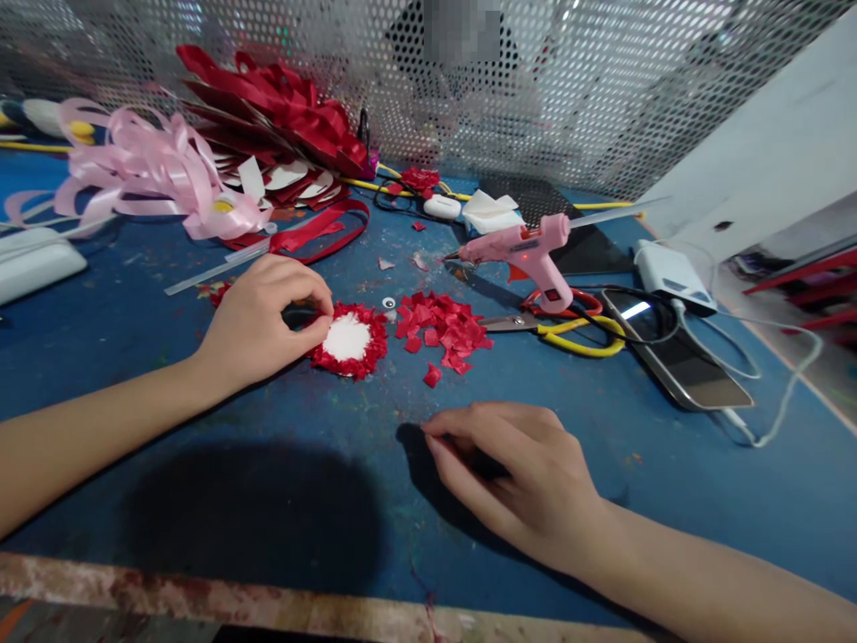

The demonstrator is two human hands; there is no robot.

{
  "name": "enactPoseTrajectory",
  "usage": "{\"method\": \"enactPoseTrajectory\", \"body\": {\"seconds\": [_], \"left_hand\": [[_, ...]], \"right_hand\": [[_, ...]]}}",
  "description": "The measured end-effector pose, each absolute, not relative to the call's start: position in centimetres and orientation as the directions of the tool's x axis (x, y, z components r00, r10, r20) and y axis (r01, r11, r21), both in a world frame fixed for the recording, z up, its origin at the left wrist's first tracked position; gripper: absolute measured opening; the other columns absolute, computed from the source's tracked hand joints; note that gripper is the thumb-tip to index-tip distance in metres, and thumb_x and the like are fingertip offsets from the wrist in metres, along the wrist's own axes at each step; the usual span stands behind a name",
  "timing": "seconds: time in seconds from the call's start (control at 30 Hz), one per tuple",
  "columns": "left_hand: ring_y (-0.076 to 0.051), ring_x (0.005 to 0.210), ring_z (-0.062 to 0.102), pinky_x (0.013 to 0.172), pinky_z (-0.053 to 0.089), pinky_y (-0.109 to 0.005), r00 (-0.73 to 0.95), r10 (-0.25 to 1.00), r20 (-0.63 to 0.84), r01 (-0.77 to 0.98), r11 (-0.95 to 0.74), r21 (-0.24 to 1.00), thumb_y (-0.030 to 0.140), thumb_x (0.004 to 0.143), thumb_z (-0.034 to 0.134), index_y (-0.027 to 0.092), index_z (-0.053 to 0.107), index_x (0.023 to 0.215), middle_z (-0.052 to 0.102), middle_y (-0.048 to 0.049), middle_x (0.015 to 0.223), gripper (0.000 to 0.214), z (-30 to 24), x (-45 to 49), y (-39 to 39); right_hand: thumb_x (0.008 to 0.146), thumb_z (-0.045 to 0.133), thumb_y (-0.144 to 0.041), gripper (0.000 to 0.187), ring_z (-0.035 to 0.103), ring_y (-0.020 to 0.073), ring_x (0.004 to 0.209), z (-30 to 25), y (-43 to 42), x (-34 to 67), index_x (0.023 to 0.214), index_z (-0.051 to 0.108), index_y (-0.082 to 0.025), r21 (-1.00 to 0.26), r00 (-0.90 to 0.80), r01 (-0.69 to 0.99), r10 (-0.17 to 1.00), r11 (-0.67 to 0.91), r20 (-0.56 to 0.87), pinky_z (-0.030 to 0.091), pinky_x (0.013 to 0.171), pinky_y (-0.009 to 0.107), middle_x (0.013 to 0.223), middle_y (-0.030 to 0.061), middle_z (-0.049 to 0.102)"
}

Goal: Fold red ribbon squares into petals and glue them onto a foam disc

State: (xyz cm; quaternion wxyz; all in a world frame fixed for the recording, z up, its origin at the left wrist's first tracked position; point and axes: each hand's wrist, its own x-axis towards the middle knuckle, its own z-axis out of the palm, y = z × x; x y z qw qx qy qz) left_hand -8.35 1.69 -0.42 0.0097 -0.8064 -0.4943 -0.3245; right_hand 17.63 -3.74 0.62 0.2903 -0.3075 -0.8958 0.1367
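Observation:
My left hand (268, 308) pinches the left rim of a round white disc (348, 338) edged with crumpled red ribbon bits. The disc lies on the blue table. Just right of it sit a googly eye (389, 304) and a loose pile of small red ribbon squares (445, 326). Nearer the front, my right hand (519, 473) hovers low over the table or rests on it, thumb and forefinger tips pressed together. Whether something tiny is between those tips cannot be made out.
A pink glue gun (536, 250) stands behind scissors (582, 335) with yellow and red handles. To the right are a phone (683, 357), a white power bank (673, 275) and cables. Pink ribbon (147, 170) and stacked red ribbon pieces (281, 116) lie back left, before a perforated metal panel (569, 107).

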Motion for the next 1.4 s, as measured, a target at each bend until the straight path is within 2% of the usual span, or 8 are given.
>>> {"method": "enactPoseTrajectory", "body": {"seconds": [0.27, 0.73, 1.03, 1.27, 1.4], "left_hand": [[-0.02, 0.089, 0.061, 0.088, 0.045, -0.036, 0.303, 0.808, 0.505, 0.817, -0.493, 0.298, 0.016, 0.075, 0.058, 0.024, 0.058, 0.07, 0.069, 0.0002, 0.087, 0.01, -0.5, -8.4, 1.8], [-0.022, 0.092, 0.061, 0.089, 0.047, -0.04, 0.295, 0.831, 0.471, 0.827, -0.469, 0.31, 0.017, 0.073, 0.057, 0.023, 0.06, 0.072, 0.07, -0.0028, 0.09, 0.007, -0.4, -8.3, 1.8], [-0.021, 0.091, 0.061, 0.088, 0.047, -0.037, 0.291, 0.827, 0.481, 0.821, -0.474, 0.318, 0.017, 0.072, 0.057, 0.022, 0.061, 0.071, 0.07, -0.003, 0.089, 0.007, -0.4, -8.2, 1.8], [-0.018, 0.089, 0.062, 0.091, 0.045, -0.037, 0.247, 0.827, 0.506, 0.809, -0.463, 0.362, 0.023, 0.086, 0.047, 0.02, 0.06, 0.074, 0.068, -0.002, 0.087, 0.018, 0.1, -8.2, 1.4], [-0.017, 0.095, 0.059, 0.092, 0.045, -0.036, 0.244, 0.825, 0.51, 0.806, -0.465, 0.367, 0.022, 0.091, 0.042, 0.019, 0.057, 0.081, 0.067, -0.0019, 0.093, 0.018, 0.4, -8.6, 1.3]], "right_hand": [[0.086, 0.052, -0.015, 0.008, 0.054, 0.0083, 0.049, 0.5, -3.8, 17.6, 0.088, 0.06, -0.017, -0.439, -0.636, 0.477, 0.644, 0.761, 0.426, 0.041, 0.05, 0.02, 0.059, -0.0024, 0.062], [0.086, 0.053, -0.014, 0.008, 0.054, 0.0085, 0.049, 0.5, -3.8, 17.6, 0.088, 0.06, -0.016, -0.44, -0.641, 0.466, 0.636, 0.767, 0.429, 0.04, 0.05, 0.02, 0.059, -0.0022, 0.061], [0.087, 0.052, -0.016, 0.008, 0.054, 0.0087, 0.049, 0.6, -3.9, 17.6, 0.089, 0.06, -0.017, -0.446, -0.632, 0.481, 0.651, 0.755, 0.42, 0.041, 0.05, 0.02, 0.059, -0.0018, 0.062], [0.086, 0.053, -0.015, 0.008, 0.054, 0.0085, 0.05, 0.5, -3.8, 17.6, 0.087, 0.06, -0.016, -0.445, -0.641, 0.47, 0.642, 0.762, 0.422, 0.042, 0.05, 0.02, 0.06, -0.0015, 0.063], [0.087, 0.052, -0.016, 0.009, 0.054, 0.0084, 0.049, 0.6, -3.9, 17.6, 0.088, 0.061, -0.017, -0.436, -0.634, 0.486, 0.649, 0.757, 0.421, 0.041, 0.05, 0.02, 0.059, -0.0017, 0.062]]}}
